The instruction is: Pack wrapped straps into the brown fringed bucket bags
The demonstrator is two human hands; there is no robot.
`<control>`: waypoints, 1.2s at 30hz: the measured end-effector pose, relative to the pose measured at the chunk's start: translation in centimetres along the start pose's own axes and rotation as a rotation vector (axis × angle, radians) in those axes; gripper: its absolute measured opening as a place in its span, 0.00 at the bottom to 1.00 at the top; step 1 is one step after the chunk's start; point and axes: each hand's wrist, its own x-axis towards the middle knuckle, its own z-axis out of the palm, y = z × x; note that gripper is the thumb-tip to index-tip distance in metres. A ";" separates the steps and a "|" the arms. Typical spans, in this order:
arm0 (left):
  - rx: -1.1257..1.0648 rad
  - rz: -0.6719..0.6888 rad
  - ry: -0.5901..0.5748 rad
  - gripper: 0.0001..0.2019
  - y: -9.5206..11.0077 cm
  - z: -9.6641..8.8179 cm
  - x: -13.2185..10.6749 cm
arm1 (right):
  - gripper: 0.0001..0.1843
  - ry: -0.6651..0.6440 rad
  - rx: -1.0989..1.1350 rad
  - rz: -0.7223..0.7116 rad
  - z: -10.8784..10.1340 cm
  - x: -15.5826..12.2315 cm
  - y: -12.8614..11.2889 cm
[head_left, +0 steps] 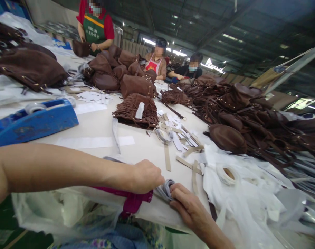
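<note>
While the right hand (pixel 184 202) pinches a grey coil (pixel 168 188) and the left hand (pixel 148 175) clenches beside it, contents hidden from me, winding or unwinding seems underway, wanting steady tension.

Apron lettering, too blurred to read surely
Beyond the fringed brown bag (pixel 133 106), leftward, a green bib apron (pixel 94 40) bears white capitals (pixel 93 29) over a line of characters (pixel 93 34); beyond the bag, slightly right, a red apron (pixel 155 66) has a yellow mark (pixel 150 64) too small to read.

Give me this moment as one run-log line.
Right hand: fingers on grey coil | Left hand: beside coil, grip unclear | Near: magenta cloth, tan strips | Beyond: fringed brown bag
</note>
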 end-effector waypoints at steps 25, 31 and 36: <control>-0.229 0.063 0.135 0.12 2.6 2.5 1.7 | 0.10 0.173 -0.309 0.032 3.1 -2.7 0.5; -0.012 0.298 0.177 0.10 -0.1 1.7 1.8 | 0.09 0.101 -0.173 -0.086 0.6 -2.7 0.8; 0.038 0.250 0.287 0.02 2.0 3.1 1.7 | 0.13 0.042 -0.303 -0.033 0.6 -2.7 -0.1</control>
